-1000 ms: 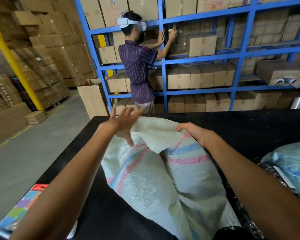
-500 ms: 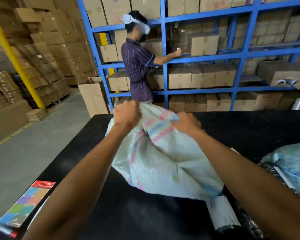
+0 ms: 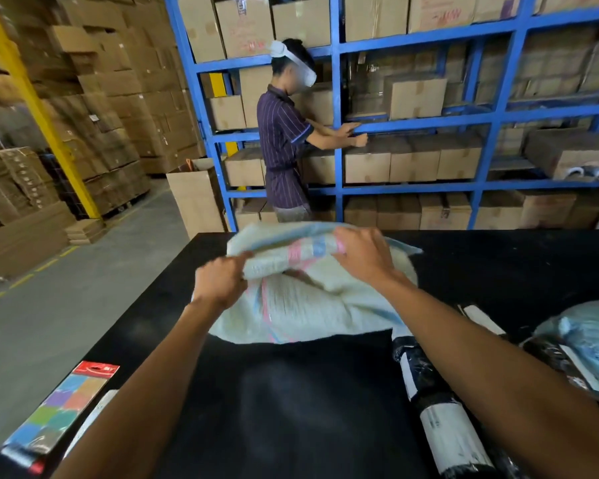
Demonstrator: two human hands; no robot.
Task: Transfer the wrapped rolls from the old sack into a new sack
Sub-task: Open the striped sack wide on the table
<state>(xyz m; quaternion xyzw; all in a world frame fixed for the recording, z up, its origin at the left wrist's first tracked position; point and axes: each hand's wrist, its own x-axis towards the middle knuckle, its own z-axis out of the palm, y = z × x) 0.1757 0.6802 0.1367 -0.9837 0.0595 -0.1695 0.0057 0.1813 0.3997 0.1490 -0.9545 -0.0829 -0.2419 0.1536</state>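
Setting: warehouse, with blue shelving full of cardboard boxes behind a black table.
Sack: a pale woven sack with pink and blue stripes lies bunched at the far middle of the table, its top folded over.
Left hand: clenched on the sack's near left fold.
Right hand: grasping the sack's upper edge, fingers curled over the striped part.
Wrapped roll: in black and white wrap, lies on the table just right of the sack, under the right forearm.
Second sack: bluish, at the right edge of the table.
Colour card: at the table's near left corner.
Other person: stands at the shelving, both hands on a shelf rail.
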